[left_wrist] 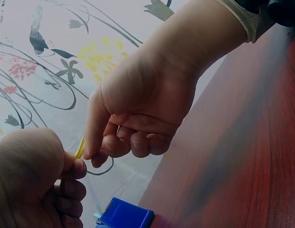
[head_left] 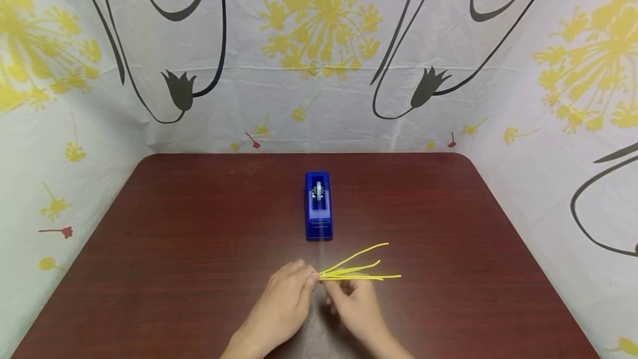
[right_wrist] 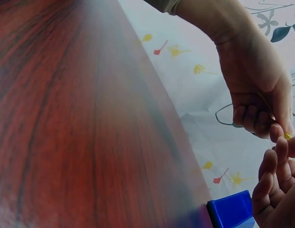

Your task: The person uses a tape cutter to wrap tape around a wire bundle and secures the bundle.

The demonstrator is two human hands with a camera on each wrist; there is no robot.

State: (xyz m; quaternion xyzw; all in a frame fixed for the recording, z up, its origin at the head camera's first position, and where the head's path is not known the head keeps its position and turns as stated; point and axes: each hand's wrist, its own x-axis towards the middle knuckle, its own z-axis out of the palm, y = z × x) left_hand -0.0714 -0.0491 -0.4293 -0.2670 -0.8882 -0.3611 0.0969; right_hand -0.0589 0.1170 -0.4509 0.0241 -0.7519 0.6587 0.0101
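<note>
A bundle of several thin yellow strands fans out to the right from my left hand; whether they are wire or cord I cannot tell. My left thumb and fingers pinch the bundle's left end. My right hand is close beside it, thumb and fingers curled at the strands just below the fan. In the left wrist view a short yellow piece of the strands shows between the two hands' thumbs. Beyond the hands stands a blue tape dispenser with a small roll in it.
The dark red-brown wooden table reaches to both sides of the hands. White cloth with yellow flowers and dark stems hangs behind and along both sides. A pale streak runs from the dispenser toward the hands; I cannot tell whether it is glare.
</note>
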